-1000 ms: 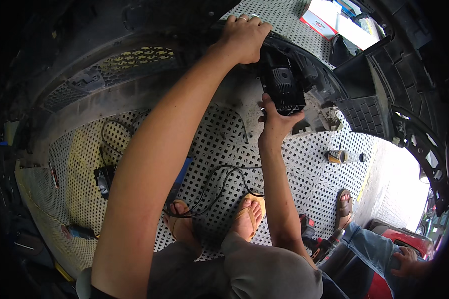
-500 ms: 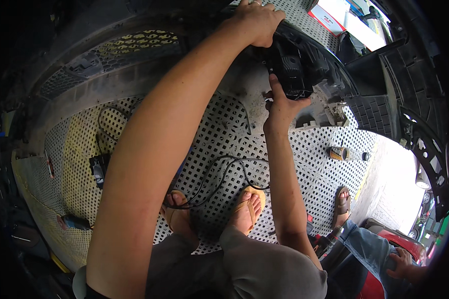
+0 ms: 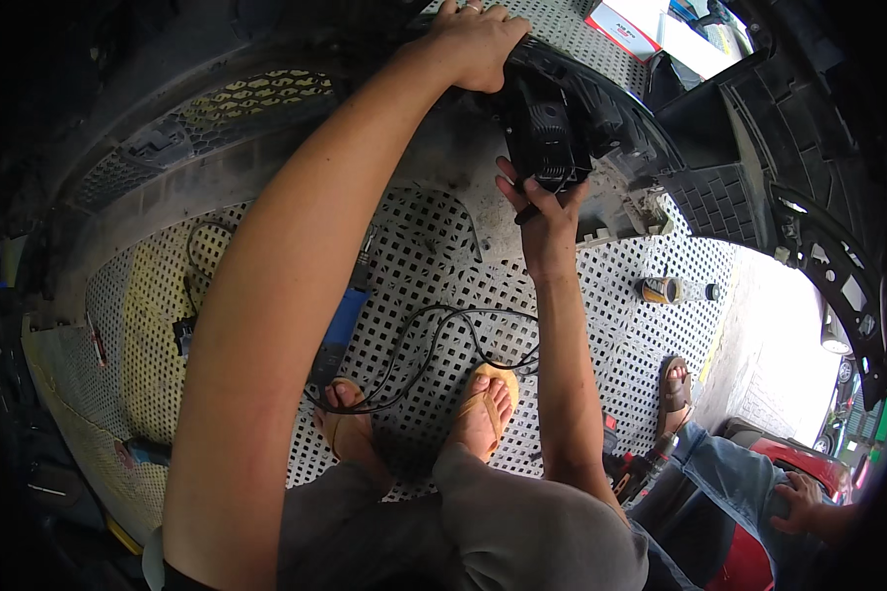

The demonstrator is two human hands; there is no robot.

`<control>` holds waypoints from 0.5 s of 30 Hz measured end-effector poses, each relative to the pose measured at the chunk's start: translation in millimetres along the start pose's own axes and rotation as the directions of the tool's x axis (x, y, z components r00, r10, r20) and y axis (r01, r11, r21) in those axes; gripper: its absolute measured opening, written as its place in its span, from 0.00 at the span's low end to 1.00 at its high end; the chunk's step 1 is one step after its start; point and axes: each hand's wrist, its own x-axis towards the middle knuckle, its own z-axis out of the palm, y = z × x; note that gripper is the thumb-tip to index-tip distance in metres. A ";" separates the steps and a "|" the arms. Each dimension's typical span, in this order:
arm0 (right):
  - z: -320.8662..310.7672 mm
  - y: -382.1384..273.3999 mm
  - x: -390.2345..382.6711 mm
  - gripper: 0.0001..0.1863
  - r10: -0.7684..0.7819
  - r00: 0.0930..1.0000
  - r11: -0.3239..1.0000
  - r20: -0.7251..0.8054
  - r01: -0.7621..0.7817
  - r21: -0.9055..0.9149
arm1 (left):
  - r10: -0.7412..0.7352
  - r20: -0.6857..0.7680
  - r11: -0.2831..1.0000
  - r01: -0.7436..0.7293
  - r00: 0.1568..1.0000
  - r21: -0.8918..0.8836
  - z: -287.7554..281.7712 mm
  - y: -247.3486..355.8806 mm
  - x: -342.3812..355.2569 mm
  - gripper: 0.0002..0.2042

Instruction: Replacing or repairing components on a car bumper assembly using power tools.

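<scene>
A large black car bumper (image 3: 266, 148) arches across the far side, its inner face toward me. My left hand (image 3: 476, 47) reaches over its far edge, fingers curled on the rim. Attached to or resting in the bumper, right of centre, is a black finned lamp-like housing (image 3: 549, 128); how it is fixed cannot be seen. My right hand (image 3: 550, 209) grips the near end of this housing from below, with some fingers apart on its left side. The finger contact is partly hidden by the dark part.
On the perforated grating floor (image 3: 443, 281) lie a blue power tool (image 3: 345, 320), a looped black cable (image 3: 434, 340) and two bottle-like containers (image 3: 658, 291). A drill (image 3: 646, 468) is near a co-worker's jeans-clad leg (image 3: 724, 468) at right. A white-and-red box (image 3: 623, 32) stands beyond the bumper.
The view has shifted slightly. My right hand has moved down along the housing's near end, and its fingers are now more spread. My left hand stays on the bumper's rim.
</scene>
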 end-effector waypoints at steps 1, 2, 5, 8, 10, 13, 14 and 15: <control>-0.9 0.3 0.1 0.42 -0.005 1.000 1.000 -0.001 0.005 0.002 | 0.004 -0.002 1.000 -0.004 1.000 0.003 -1.4 1.2 0.0 0.38; -1.5 1.2 0.5 0.43 -0.013 1.000 1.000 0.003 0.013 0.001 | -0.016 0.019 1.000 0.016 1.000 -0.007 -2.6 2.1 -0.3 0.38; -0.1 3.5 -0.8 0.44 -0.032 0.999 0.999 -0.007 0.032 -0.016 | -0.032 0.038 0.999 0.032 0.999 0.016 -0.4 2.6 3.7 0.38; 4.7 7.0 -0.6 0.44 -0.047 0.999 0.998 -0.014 0.046 -0.053 | 0.004 -0.106 0.997 0.004 0.994 0.079 28.0 -12.9 7.8 0.38; 3.0 8.8 1.1 0.43 -0.055 0.998 0.995 -0.020 0.053 -0.087 | 0.058 -0.242 0.993 -0.032 0.969 0.110 32.1 -13.2 8.5 0.37; 2.4 8.7 1.4 0.43 -0.068 0.997 0.992 -0.030 0.065 -0.107 | 0.036 -0.196 0.995 -0.016 0.980 0.101 34.7 -14.6 12.0 0.44; 2.2 10.1 3.3 0.43 -0.073 0.997 0.992 -0.032 0.070 -0.104 | 0.053 -0.205 0.993 -0.029 0.977 0.117 35.3 -16.2 12.4 0.42; 1.4 11.6 4.7 0.48 -0.079 0.996 0.992 -0.046 0.074 -0.105 | 0.071 -0.213 0.990 -0.044 0.975 0.130 35.8 -16.2 12.5 0.40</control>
